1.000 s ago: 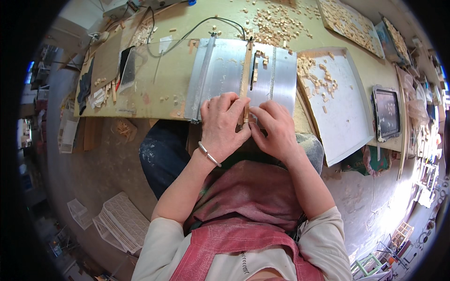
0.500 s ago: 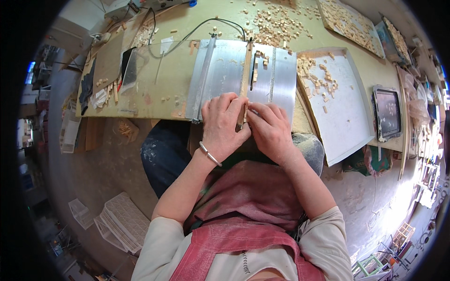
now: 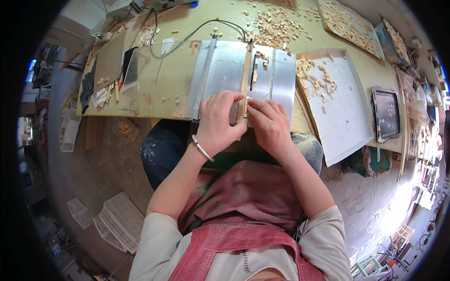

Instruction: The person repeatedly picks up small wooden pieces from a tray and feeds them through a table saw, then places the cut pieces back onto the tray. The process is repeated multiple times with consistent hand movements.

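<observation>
A silver metal saw table [image 3: 220, 65] with a narrow slot lies in front of me. A long wooden guide strip [image 3: 244, 79] runs down its middle toward my hands. My left hand [image 3: 216, 119], with a metal bangle on its wrist, curves beside the strip's near end. Its thumb and index finger stand apart in a C shape, with the index tip at the strip. On the other side, my right hand [image 3: 269, 122] has its fingertips pinched on a thin wooden stick [image 3: 246, 108] lying against the guide. The fingers hide most of that stick. Several small wooden blocks [image 3: 255, 74] sit beside the slot.
A white tray [image 3: 347, 112] with wooden blocks stands at the right, beside a black-rimmed tray [image 3: 388, 114]. Many loose blocks [image 3: 272, 28] cover the far bench. A black cable [image 3: 201, 25] loops behind the saw table. A clear sheet [image 3: 159, 79] lies left.
My left hand has shifted slightly left, and the gap between its thumb and index finger has widened. My right hand has stayed almost in place at the guide strip.
</observation>
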### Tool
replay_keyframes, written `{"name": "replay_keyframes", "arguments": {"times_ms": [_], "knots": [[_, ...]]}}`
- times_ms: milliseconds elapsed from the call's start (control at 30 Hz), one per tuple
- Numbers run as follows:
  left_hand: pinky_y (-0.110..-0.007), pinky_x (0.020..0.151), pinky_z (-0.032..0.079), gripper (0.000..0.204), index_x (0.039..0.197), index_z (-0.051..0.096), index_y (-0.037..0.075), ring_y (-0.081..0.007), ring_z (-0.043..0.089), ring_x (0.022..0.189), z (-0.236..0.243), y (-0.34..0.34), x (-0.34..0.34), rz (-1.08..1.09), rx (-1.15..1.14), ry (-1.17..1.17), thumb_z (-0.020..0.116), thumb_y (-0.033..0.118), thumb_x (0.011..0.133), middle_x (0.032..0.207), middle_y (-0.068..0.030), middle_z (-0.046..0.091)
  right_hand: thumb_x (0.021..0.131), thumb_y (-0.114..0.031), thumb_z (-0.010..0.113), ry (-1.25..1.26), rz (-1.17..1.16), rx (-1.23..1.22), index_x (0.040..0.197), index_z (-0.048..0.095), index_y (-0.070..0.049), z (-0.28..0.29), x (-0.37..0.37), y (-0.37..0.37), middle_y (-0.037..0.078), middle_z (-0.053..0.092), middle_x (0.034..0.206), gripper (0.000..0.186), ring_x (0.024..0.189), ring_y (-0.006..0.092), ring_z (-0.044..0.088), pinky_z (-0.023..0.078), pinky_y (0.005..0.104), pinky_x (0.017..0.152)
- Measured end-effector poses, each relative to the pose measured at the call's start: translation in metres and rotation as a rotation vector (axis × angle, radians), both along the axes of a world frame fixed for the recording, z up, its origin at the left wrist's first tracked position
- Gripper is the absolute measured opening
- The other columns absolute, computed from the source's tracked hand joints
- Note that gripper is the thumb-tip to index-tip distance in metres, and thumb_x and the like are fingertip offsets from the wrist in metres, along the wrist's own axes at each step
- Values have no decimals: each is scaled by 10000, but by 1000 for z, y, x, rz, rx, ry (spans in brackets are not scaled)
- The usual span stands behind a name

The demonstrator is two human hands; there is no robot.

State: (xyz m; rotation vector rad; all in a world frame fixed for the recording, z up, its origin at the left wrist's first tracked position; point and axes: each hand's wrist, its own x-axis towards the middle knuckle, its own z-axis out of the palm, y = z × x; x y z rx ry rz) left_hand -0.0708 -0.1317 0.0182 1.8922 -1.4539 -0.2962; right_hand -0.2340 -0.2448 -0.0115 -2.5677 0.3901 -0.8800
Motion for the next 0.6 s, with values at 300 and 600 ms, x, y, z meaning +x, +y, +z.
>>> {"name": "replay_keyframes", "arguments": {"times_ms": [300,600], "knots": [[-348,846,577,477,1252,664,33,-253,669,904,2,-18,25,-127,52,178,817,65,802,1037,-109,651,832,-26,700,27,-13,13,1206,720,-31,1,5,-5,78,698,1291,375,1133,284,667,501,435,992],[-341,807,576,446,1211,699,61,-234,662,871,-6,-20,21,-104,13,145,832,75,786,1031,-89,657,832,-32,704,42,-20,-41,1186,731,-37,2,4,-7,76,706,1298,355,1144,279,670,496,430,1003]]}}
